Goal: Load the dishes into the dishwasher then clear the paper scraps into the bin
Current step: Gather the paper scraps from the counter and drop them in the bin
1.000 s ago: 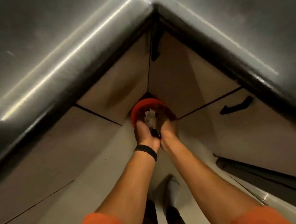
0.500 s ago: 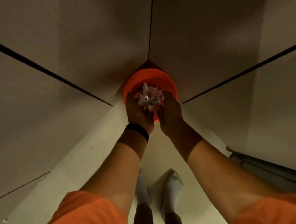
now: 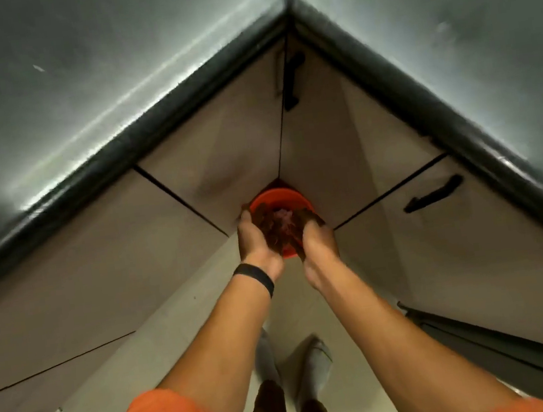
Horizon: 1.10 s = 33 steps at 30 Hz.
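Over upright bin (image 3: 277, 194): left hand (image 3: 256, 242), right hand (image 3: 317, 239) cup scraps (image 3: 282, 217).

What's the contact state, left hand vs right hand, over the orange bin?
Apart. Head view shows a gap between left hand and right hand, with the orange bin and pale paper scraps visible through it.

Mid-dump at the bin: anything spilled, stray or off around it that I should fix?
Nothing clearly spilled. The left hand and right hand sit over the orange bin, with the paper scraps between them. One pale speck at the foot of the lower-left cabinet might be a stray scrap; too small to tell.
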{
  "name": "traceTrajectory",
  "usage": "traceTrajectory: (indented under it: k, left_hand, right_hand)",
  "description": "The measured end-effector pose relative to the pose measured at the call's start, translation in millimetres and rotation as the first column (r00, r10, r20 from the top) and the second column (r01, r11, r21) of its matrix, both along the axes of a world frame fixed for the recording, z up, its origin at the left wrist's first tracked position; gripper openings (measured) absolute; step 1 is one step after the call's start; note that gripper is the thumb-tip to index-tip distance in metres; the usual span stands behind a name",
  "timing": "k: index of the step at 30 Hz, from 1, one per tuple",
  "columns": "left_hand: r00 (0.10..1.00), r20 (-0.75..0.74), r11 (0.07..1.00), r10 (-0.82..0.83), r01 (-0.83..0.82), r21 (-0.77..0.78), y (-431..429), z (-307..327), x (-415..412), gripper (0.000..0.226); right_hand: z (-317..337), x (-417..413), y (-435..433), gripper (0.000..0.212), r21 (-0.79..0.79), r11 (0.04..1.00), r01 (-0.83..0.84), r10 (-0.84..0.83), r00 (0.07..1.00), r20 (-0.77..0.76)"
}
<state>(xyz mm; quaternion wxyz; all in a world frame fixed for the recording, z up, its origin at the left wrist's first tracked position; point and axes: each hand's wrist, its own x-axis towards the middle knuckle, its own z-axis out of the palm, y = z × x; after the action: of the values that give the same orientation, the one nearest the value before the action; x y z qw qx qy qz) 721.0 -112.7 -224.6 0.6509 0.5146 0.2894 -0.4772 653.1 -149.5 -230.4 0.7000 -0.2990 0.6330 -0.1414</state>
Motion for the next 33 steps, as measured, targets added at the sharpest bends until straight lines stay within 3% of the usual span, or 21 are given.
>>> traceTrajectory:
  k: [2, 7, 13, 16, 23, 33]
  left_hand:
    - [1.000, 0.013, 0.999, -0.004, 0.004, -0.048, 1, 59, -3, 0.054]
    - [0.990, 0.140, 0.981, -0.008, 0.035, -0.190, 15, 204, -20, 0.056]
    - [0.965, 0.264, 0.958, -0.013, 0.087, -0.273, 32, 311, -36, 0.056]
    - [0.949, 0.313, 0.944, -0.021, 0.122, -0.308, 32, 332, -36, 0.051]
    - [0.952, 0.302, 0.914, -0.049, 0.165, -0.371, -5, 338, 2, 0.042]
    - [0.947, 0.261, 0.872, -0.188, 0.283, -0.400, -107, 319, 104, 0.041]
  right_hand:
    - [58, 0, 4, 0.042, -0.006, 1.000, 0.009, -0.009, 0.998, 0.066]
    - [204, -15, 10, 0.034, -0.043, 0.999, 0.008, 0.005, 0.959, 0.285]
    - [297, -36, 18, 0.026, -0.210, 0.977, -0.044, 0.120, 0.923, 0.367]
    - [318, -40, 13, 0.023, -0.295, 0.955, -0.036, 0.156, 0.905, 0.395]
    - [336, -16, -30, 0.015, -0.476, 0.877, -0.071, 0.239, 0.923, 0.302]
    - [328, 73, -120, 0.015, -0.573, 0.811, -0.120, 0.242, 0.960, 0.141]
